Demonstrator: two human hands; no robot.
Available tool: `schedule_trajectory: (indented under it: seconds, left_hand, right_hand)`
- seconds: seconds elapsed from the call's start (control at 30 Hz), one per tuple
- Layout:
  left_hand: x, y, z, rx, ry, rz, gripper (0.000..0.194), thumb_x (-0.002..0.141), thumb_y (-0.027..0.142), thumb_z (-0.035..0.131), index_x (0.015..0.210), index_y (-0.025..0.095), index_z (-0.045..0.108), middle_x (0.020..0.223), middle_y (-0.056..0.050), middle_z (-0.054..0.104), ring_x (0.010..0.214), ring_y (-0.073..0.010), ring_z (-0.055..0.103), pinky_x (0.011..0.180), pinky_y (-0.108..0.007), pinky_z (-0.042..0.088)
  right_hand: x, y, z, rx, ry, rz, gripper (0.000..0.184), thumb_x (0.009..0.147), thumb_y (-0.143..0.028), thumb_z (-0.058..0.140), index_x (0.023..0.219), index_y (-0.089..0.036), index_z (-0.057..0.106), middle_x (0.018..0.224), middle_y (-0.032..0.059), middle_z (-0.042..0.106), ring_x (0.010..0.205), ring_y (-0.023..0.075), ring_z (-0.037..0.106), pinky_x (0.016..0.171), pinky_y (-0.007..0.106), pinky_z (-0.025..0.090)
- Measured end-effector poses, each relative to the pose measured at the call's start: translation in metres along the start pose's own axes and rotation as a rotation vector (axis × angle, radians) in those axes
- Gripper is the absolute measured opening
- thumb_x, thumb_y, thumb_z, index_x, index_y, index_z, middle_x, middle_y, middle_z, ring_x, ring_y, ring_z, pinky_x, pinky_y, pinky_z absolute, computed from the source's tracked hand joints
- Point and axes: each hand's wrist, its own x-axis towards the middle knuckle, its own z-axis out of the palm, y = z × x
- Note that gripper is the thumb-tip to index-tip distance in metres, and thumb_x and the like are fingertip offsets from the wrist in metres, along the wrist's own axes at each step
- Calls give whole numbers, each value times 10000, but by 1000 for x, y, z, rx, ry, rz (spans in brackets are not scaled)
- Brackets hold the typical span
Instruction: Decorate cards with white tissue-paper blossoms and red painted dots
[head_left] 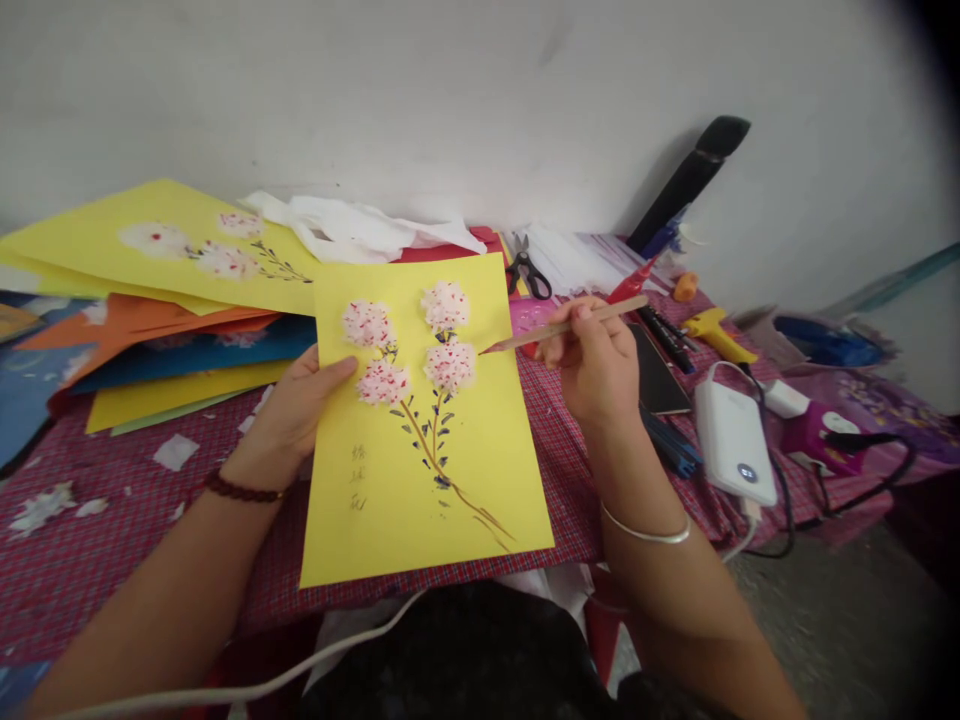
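Sheet: A yellow sheet (390, 440) of paper is held up at the centre of the frame, tilted slightly, above a checked cloth (555, 500).
Left hand: The left hand (296, 400) grips the sheet by its left edge, thumb laid on the front.
Right hand: At right of centre, the right hand (596, 360) pinches a slim wooden stick (529, 335), its reddish point just beside the lower right blossom; whether it meets the paper cannot be told.
Done: Four blossoms (367, 323), brown stems (422, 445), dark leaves (442, 480) and handwritten characters (358, 478) at lower left. All four blossoms carry red flecks, so the picture looks nearly finished.
Left: Perhaps a few more flecks; the frame does not settle it.
Textures: Blossoms round, fluffy and pale pink against smooth paper; stems thin and streaky, crossing low; leaves short, dark dabs.
Second sheet: At upper left, another yellow sheet (82, 245) shows three similar blossoms above folded coloured paper (187, 360).
Cloth: Red and finely checked, with torn white scraps (176, 452) at left; black-handled scissors (527, 277) lie at upper centre.
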Motion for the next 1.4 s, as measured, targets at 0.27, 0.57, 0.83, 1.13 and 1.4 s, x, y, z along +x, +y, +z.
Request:
schedule_trajectory:
  seconds: [0.27, 0.57, 0.83, 1.13, 1.4]
  left_hand:
    - [-2, 9, -2, -39, 59, 3, 421, 632, 153, 829, 1029, 210, 702, 931, -35, 791, 706, -216, 747, 714, -372, 652]
    - [-2, 8, -4, -130, 42, -51, 486, 667, 153, 819, 1131, 195, 682, 1013, -86, 786, 792, -254, 759, 746, -394, 643]
    - [-13, 19, 0, -156, 54, -116, 397, 720, 156, 763, 1103, 138, 664, 972, -118, 787, 786, -273, 762, 757, -406, 644]
    - [-17, 75, -6, -139, 170, 37, 334, 765, 113, 646, 1099, 128, 653, 937, -108, 775, 845, -297, 754, 793, -452, 642]
    - [26, 144, -31, 115, 401, 443, 356, 849, 306, 662, 1163, 153, 595, 1054, -57, 742, 1070, -283, 676, 891, -472, 588]
  right_hand:
    - [-6, -7, 5, 242, 49, 60, 236, 905, -449, 643, 816, -230, 662, 509, -57, 531, 444, 98, 484, 490, 241, 466]
    - [-2, -5, -4, 470, 83, 160, 199, 848, -443, 728, 996, -314, 695, 587, -87, 548, 495, 82, 495, 556, 225, 519]
    - [6, -7, -20, 658, 187, 276, 243, 741, -401, 827, 887, -238, 723, 634, -60, 561, 555, 77, 512, 577, 229, 528]
    - [4, -4, -19, 678, 170, 294, 177, 819, -395, 754, 889, -234, 727, 616, -56, 540, 539, 75, 492, 568, 236, 511]
    - [5, -3, -21, 691, 169, 274, 188, 823, -406, 749, 876, -227, 730, 593, -57, 537, 531, 74, 492, 567, 238, 509]
